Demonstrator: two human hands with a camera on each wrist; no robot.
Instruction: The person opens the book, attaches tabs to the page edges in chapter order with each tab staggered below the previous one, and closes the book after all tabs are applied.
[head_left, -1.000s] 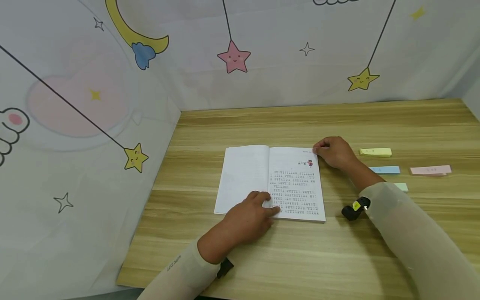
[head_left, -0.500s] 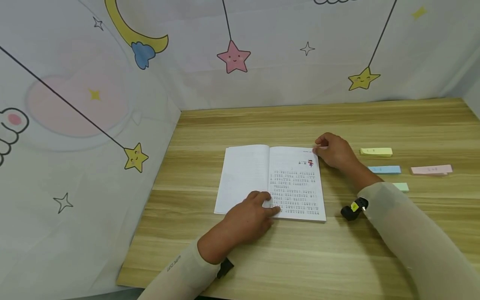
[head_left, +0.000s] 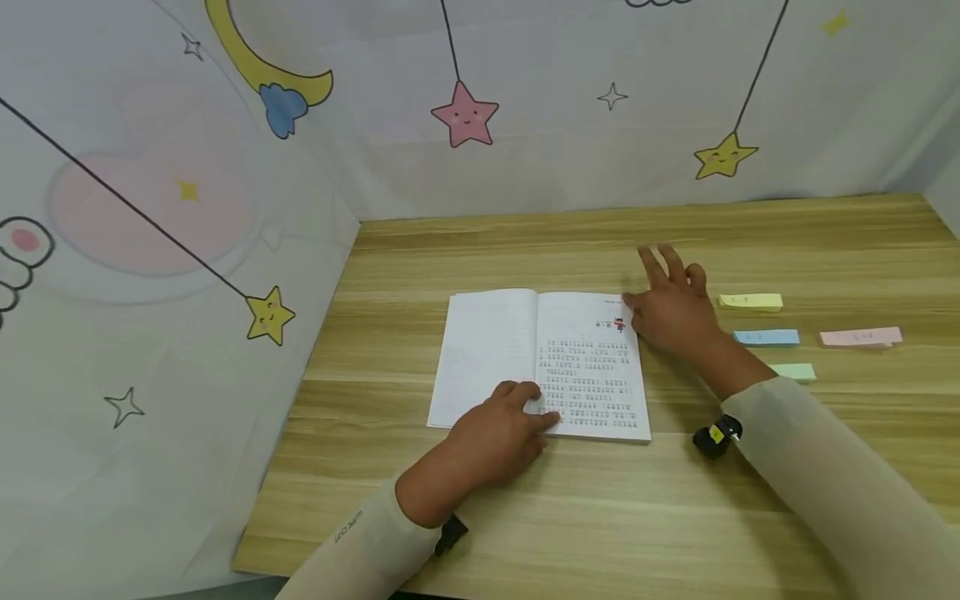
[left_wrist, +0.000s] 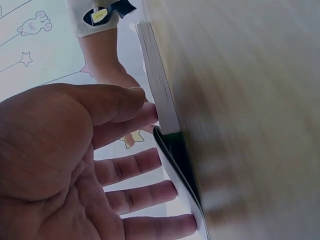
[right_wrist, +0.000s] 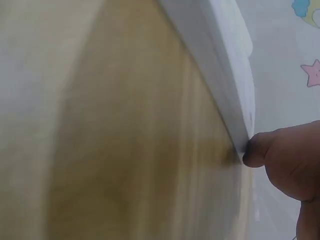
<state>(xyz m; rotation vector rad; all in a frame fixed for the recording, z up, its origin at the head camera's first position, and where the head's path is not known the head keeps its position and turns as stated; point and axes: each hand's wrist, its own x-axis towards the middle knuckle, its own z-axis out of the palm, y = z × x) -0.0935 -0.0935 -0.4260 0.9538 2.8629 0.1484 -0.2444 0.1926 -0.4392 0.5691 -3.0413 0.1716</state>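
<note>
An open book (head_left: 480, 342) lies on the wooden table, its left page blank and its right page printed. My left hand (head_left: 498, 433) rests across the lower middle of the book, fingers stretched over the pages. In the left wrist view, the fingertips (left_wrist: 186, 222) touch the lower edge beside the page block (left_wrist: 159, 80). At the upper right page corner, my right hand (head_left: 671, 312) pinches with thumb and index finger while its other fingers spread upward. The right wrist view shows the thumb (right_wrist: 256, 149) against that corner; the index finger is hidden there.
Right of the book lie small paper strips: yellow (head_left: 750, 302), blue (head_left: 767, 337), pink (head_left: 860, 337) and green (head_left: 795, 372). A white cloth backdrop (head_left: 540, 167) with printed stars borders the table (head_left: 525, 254) at the back and left.
My right hand has spread its outer fingers up and away, while its thumb and index finger stay at the page corner. My left hand and the book have not moved.
</note>
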